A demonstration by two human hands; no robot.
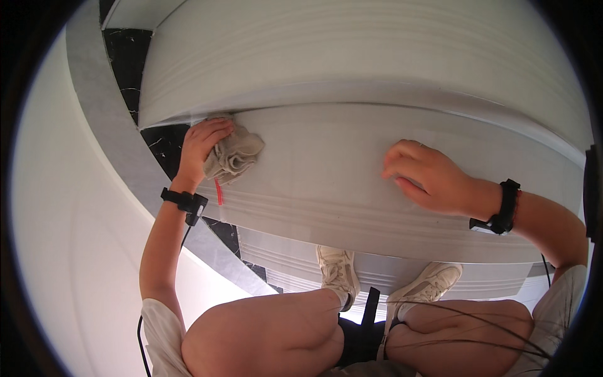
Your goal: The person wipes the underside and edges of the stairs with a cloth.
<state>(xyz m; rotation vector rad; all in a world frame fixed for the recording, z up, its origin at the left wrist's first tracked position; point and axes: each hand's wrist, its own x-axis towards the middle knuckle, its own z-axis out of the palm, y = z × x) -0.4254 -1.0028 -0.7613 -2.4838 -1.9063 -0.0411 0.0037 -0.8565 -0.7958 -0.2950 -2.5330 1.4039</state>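
My left hand (200, 143) grips a crumpled grey-beige cloth (235, 153). It presses the cloth against the left end of a pale stair tread (325, 160), close to the foot of the riser behind. A short red strip (219, 192) sticks out from beneath the cloth. Over the right part of the same tread is my right hand (428, 176), loosely curled with a gap beside the thumb. Nothing shows in it, and whether it touches the tread I cannot tell.
The tall pale riser (330, 52) of the step above rises behind the tread. Black marble-patterned pieces (162, 146) and a grey sloping skirting (101, 94) run along the white wall (61, 198) at left. My shoes (337, 273) stand on a lower step (377, 271).
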